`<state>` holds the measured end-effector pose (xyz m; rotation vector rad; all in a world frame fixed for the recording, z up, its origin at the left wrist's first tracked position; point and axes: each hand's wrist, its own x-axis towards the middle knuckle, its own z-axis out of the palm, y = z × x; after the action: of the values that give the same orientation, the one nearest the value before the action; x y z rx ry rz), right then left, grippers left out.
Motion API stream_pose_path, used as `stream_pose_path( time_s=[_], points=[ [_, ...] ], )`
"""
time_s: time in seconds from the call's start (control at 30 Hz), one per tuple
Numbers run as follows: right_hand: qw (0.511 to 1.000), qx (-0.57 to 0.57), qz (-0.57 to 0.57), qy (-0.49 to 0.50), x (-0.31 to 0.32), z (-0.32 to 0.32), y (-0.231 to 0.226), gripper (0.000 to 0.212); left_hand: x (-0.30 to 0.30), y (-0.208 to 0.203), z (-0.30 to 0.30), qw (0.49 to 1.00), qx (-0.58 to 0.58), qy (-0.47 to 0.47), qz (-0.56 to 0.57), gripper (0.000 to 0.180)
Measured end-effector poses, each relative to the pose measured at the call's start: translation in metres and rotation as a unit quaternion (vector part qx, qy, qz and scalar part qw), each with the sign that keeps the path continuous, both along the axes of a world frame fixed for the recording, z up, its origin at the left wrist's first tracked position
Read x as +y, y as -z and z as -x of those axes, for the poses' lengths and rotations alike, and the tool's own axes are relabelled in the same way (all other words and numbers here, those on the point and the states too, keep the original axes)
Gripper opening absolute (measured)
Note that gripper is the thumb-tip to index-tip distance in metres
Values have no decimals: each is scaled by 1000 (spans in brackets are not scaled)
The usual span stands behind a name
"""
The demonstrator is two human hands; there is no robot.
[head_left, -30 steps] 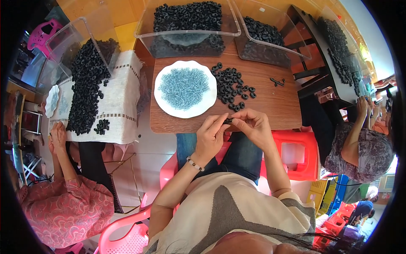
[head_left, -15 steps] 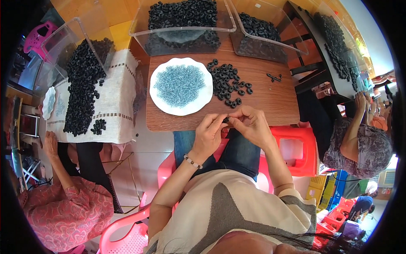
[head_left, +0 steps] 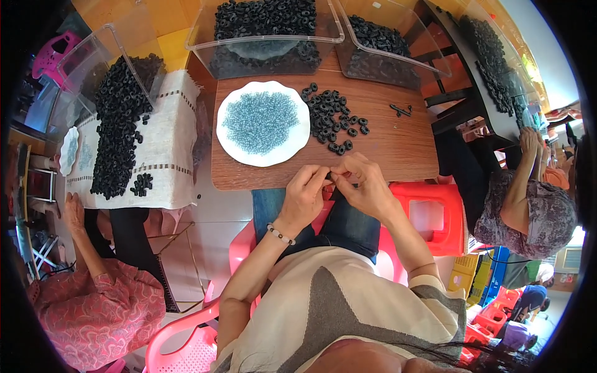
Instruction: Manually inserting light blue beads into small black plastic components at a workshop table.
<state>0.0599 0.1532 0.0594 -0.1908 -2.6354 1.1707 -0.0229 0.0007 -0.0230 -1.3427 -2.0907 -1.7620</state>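
My left hand (head_left: 303, 198) and my right hand (head_left: 365, 188) meet above my lap, just off the table's front edge. Between their pinched fingertips sits a small black part (head_left: 328, 176), mostly covered by the fingers. A scalloped white plate (head_left: 231, 149) heaped with tiny clear blue-grey pieces rests on the brown wooden table (head_left: 249, 179), ahead of my left hand. To the plate's right lies a loose group of black ring-shaped parts (head_left: 323, 118), ahead of my right hand. Farther right are a few thin black sticks (head_left: 400, 110).
Clear bins of black parts, one at the back (head_left: 264, 43) and another at back right (head_left: 392, 62), border the table. Co-workers sit left (head_left: 99, 304) and right (head_left: 528, 211). A cloth-covered table (head_left: 168, 143) holds more black parts. A red stool (head_left: 429, 217) stands by my right arm.
The fingertips have shifted slightly around the small black part, which shows less now. The whole view has moved a little; both hands stay pinched together.
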Motion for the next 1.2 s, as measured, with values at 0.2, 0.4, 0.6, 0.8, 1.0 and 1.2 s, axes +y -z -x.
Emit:
stream_pose_path(
  time_s=[0.2, 0.4, 0.6, 0.8, 1.0, 1.2],
  points=[
    [952, -89, 289, 44, 10, -1, -9, 20, -3, -14, 0, 998, -61, -8, -5, 30],
    [926, -111, 359, 18, 27, -11, 15, 41, -2, -23, 1, 997, -80, -4, -21, 28],
    [816, -151, 556, -44, 19, -17, 36, 58, 1, -19, 3, 1000, -2, -21, -24, 25],
    [747, -132, 644, -96, 14, -15, 38, 55, 0, -21, 1, 999, 45, -7, -13, 32],
    [705, -111, 690, -117, 18, -17, 52, 49, -1, -20, -1, 998, 64, 14, -13, 38],
    [716, -104, 685, -80, 14, -19, 64, 45, 1, -17, 0, 994, 107, 11, -13, 37]
  ],
)
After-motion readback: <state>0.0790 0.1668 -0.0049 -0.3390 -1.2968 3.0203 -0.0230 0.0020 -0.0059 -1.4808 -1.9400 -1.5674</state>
